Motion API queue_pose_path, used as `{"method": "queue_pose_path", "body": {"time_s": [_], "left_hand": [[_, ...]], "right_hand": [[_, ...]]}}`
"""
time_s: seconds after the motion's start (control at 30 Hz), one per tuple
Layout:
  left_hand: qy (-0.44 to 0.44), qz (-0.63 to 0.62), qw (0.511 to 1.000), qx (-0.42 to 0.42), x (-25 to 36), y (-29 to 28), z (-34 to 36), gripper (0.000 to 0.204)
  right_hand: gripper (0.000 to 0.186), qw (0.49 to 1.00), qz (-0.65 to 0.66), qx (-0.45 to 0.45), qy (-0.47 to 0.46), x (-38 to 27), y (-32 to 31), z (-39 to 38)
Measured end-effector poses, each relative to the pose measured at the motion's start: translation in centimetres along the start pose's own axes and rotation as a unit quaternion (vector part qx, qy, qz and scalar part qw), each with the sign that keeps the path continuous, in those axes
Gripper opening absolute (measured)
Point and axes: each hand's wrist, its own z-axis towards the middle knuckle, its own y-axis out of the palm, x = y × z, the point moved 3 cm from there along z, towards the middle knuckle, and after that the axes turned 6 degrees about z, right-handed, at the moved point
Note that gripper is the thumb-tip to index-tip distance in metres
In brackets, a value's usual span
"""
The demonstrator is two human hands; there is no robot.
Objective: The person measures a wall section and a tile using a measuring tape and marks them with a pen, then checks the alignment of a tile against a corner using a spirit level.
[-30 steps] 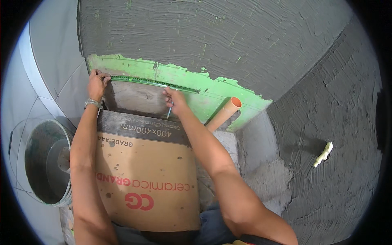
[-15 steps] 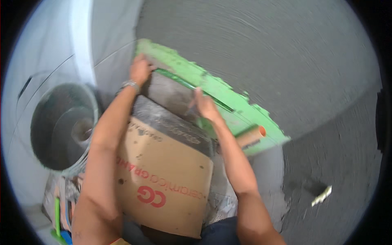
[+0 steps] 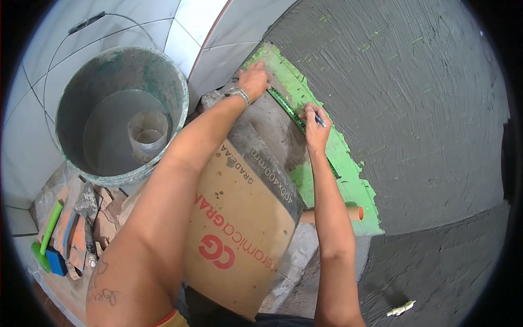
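Note:
A narrow green ruler (image 3: 287, 107) with dark markings lies slantwise along a bright green coated strip (image 3: 344, 158). At its upper end my left hand (image 3: 253, 82) holds it against the surface, fingers bent, with a metal bracelet at the wrist. My right hand (image 3: 317, 131) pinches a slim pen (image 3: 320, 121) beside the ruler's middle, its tip close to the green strip. Part of the ruler's lower length passes behind my right forearm. An orange pipe end (image 3: 357, 213) sticks out near the strip's lower end, partly behind that forearm.
A cardboard box (image 3: 234, 229) stands between my arms. Left of it is a bucket (image 3: 62, 120) with grey liquid and a clear cup (image 3: 147, 136). A trowel (image 3: 87, 204) and a green-handled tool (image 3: 52, 226) lie below. Grey ridged mortar (image 3: 414, 125) spreads right, with a pale scrap (image 3: 401, 309).
The view has swung, so the bucket and box look shifted. My right hand, blurred on the ruler before, now shows a pen beside it. My left hand stays at the ruler's upper end.

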Motion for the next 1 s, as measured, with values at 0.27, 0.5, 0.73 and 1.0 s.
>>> {"method": "queue_pose_path", "body": {"time_s": [0.27,0.5,0.73,1.0], "left_hand": [[-0.023,0.04,0.999,-0.016,-0.2,0.0,-0.3,0.017],[-0.016,0.024,1.0,-0.004,0.6,-0.2,-0.2,0.022],[-0.02,-0.002,1.0,0.004,0.1,0.1,-0.3,0.019],[-0.013,0.01,1.0,-0.015,0.2,0.2,0.0,0.017]], "right_hand": [[0.02,0.99,-0.087,-0.09,-0.06,-1.5,5.0,-0.1],[0.025,0.98,-0.179,-0.083,0.034,1.1,4.6,2.6],[0.024,0.959,-0.229,-0.11,-0.127,-0.8,6.4,1.6],[0.022,0.69,-0.588,-0.256,-0.336,2.2,5.9,0.3]]}}
